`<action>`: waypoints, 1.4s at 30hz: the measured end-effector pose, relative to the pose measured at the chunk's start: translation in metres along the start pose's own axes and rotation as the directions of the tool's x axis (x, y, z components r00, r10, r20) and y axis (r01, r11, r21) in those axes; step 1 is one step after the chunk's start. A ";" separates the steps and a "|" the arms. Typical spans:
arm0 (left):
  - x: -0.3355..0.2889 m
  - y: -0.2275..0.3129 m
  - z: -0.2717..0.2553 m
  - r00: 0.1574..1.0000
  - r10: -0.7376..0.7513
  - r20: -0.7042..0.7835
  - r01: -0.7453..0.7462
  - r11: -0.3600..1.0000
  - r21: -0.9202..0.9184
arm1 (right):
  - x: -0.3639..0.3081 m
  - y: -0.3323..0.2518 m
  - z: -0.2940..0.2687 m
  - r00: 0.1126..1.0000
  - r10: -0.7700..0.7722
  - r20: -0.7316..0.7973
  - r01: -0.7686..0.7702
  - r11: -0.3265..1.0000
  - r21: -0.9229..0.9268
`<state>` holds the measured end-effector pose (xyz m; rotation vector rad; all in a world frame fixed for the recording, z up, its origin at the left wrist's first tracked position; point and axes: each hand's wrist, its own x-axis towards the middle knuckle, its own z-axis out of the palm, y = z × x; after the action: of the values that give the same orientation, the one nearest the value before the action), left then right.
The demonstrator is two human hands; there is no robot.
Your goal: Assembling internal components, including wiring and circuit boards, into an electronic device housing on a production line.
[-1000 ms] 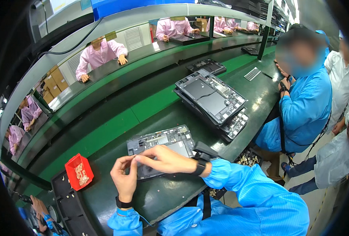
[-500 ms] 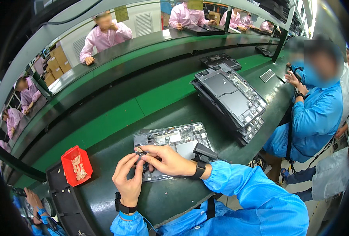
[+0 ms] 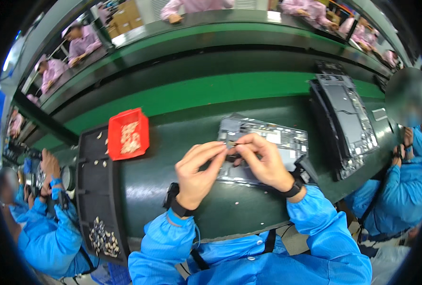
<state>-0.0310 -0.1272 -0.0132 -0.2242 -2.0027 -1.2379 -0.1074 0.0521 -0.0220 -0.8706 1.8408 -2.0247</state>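
Both hands meet above the left part of an opened laptop chassis (image 3: 289, 140) that lies on the green bench. Between the fingertips of my left hand (image 3: 199, 173) is a small dark part (image 3: 230, 151), partly covered by the fingers. My right hand (image 3: 267, 165) pinches at the same spot from the other side, thumb and forefinger closed together. A pale bit shows at the fingertips; its kind is too small to make out. Circuit boards and grey panels show inside the chassis.
A red bin (image 3: 142, 135) of pale small pieces stands left, beside a black compartment tray (image 3: 94, 183) with several loose bits. A stack of opened laptop chassis (image 3: 332, 118) stands right. Co-workers in blue flank me; others in pink sit across the green ledge (image 3: 192, 92).
My view has swung left, so the bench items appear shifted right and more of the black tray shows. Both hands still pinch the small part above the chassis.
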 end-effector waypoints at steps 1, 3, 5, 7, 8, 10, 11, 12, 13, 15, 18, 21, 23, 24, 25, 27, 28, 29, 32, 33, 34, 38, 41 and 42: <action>0.000 0.002 -0.001 1.000 0.001 0.006 -0.001 1.000 0.011 | 0.001 -0.001 0.001 1.000 0.006 0.019 -0.006 1.000 -0.004; 0.001 -0.001 0.003 0.999 0.030 0.039 -0.030 1.000 0.002 | -0.001 -0.008 -0.003 0.998 0.048 0.027 -0.047 0.997 -0.056; -0.001 0.003 -0.007 0.999 0.016 0.044 -0.018 0.999 0.043 | 0.000 -0.013 0.007 0.996 0.071 0.052 -0.066 0.993 -0.101; -0.003 0.002 -0.003 0.998 -0.001 0.066 -0.004 0.997 0.079 | -0.003 -0.005 0.004 0.998 -0.028 0.059 0.038 0.984 -0.173; -0.005 0.002 -0.007 0.998 -0.014 0.061 0.007 0.994 0.106 | -0.001 -0.001 0.007 0.990 -0.101 0.094 0.118 0.974 -0.192; -0.008 0.005 -0.014 0.994 -0.073 0.077 0.064 0.991 0.120 | 0.002 -0.007 0.014 0.968 -0.202 0.150 0.229 0.953 -0.196; -0.009 0.006 -0.015 0.994 -0.092 0.061 0.085 0.990 0.112 | 0.001 -0.007 0.015 0.978 -0.123 0.167 0.149 0.977 -0.150; -0.008 0.006 -0.012 0.994 -0.089 0.063 0.082 0.991 0.104 | 0.001 -0.007 0.012 0.979 -0.124 0.163 0.149 0.976 -0.157; -0.006 0.006 -0.008 0.991 -0.113 0.073 0.107 0.991 0.083 | 0.001 -0.006 0.008 0.974 -0.161 0.162 0.190 0.965 -0.180; -0.007 0.007 -0.010 0.988 -0.129 0.078 0.123 0.989 0.081 | 0.002 -0.005 0.011 0.969 -0.191 0.158 0.221 0.955 -0.197; -0.005 0.005 -0.004 0.992 -0.092 0.086 0.083 0.991 0.104 | 0.001 0.000 0.003 0.968 -0.196 0.155 0.233 0.931 -0.282; -0.004 0.006 -0.003 0.992 -0.093 0.081 0.087 0.993 0.082 | -0.001 -0.010 0.002 0.988 -0.082 0.130 0.110 0.969 -0.222; -0.004 -0.002 0.003 0.996 -0.040 0.075 0.038 0.999 0.026 | -0.003 -0.011 -0.003 0.995 -0.012 0.104 0.035 0.975 -0.218; -0.004 -0.002 0.001 0.996 -0.039 0.076 0.037 0.999 0.021 | -0.002 -0.009 -0.001 0.995 -0.012 0.101 0.034 0.974 -0.222; -0.005 -0.003 -0.004 0.996 -0.049 0.081 0.045 0.998 0.052 | 0.000 -0.006 0.004 0.993 -0.008 0.118 0.027 0.987 -0.158; -0.004 0.001 -0.009 0.988 -0.103 0.113 0.095 0.993 0.071 | 0.000 -0.005 0.004 0.987 -0.028 0.157 0.050 0.989 -0.139; -0.003 0.001 -0.008 0.985 -0.121 0.120 0.114 0.991 0.064 | 0.000 0.002 0.003 0.983 -0.068 0.169 0.083 0.993 -0.082; -0.001 0.003 -0.007 0.982 -0.148 0.120 0.141 0.988 0.070 | 0.000 0.002 0.000 0.977 -0.074 0.202 0.099 0.988 -0.118; -0.002 0.005 -0.017 0.988 -0.124 0.097 0.114 0.988 0.099 | 0.001 -0.007 0.009 0.959 0.005 0.283 0.005 0.999 -0.034; -0.002 0.007 -0.018 0.986 -0.129 0.102 0.121 0.989 0.088 | 0.001 -0.008 0.009 0.960 0.000 0.281 0.017 0.998 -0.058; -0.001 0.008 -0.016 0.985 -0.136 0.107 0.128 0.989 0.080 | 0.001 -0.010 0.007 0.960 -0.005 0.281 0.028 0.996 -0.079; -0.001 0.006 -0.008 0.982 -0.135 0.134 0.125 0.989 0.076 | -0.002 -0.010 -0.002 0.964 -0.091 0.249 0.129 0.982 -0.141; 0.000 0.009 -0.012 0.973 -0.173 0.151 0.163 0.984 0.077 | 0.002 -0.010 0.002 0.964 -0.121 0.238 0.163 0.973 -0.165; -0.001 0.008 -0.016 0.973 -0.188 0.136 0.179 0.981 0.072 | 0.004 -0.009 0.006 0.955 -0.179 0.238 0.221 0.962 -0.162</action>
<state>-0.0178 -0.1361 -0.0039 -0.1021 -2.2211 -1.3064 -0.1054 0.0465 -0.0127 -1.3288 1.9032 -1.7935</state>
